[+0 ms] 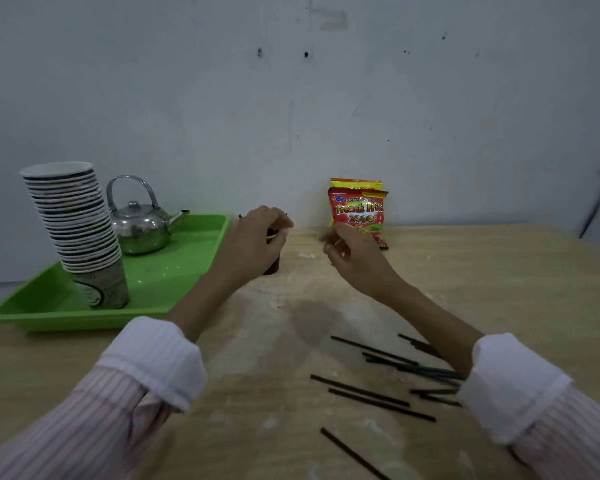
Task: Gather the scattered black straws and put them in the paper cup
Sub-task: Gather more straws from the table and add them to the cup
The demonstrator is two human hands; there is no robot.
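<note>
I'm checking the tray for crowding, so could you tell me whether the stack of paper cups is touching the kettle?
Cannot tell. In the head view the stack of paper cups overlaps the kettle on the green tray, but the stack stands nearer the camera, so no contact or gap shows plainly.

Paper cup (272,266) mostly hidden behind left hand (257,233).

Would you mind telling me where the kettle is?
The kettle sits at the far end of the green tray on the left, just behind the stack of cups.
</note>
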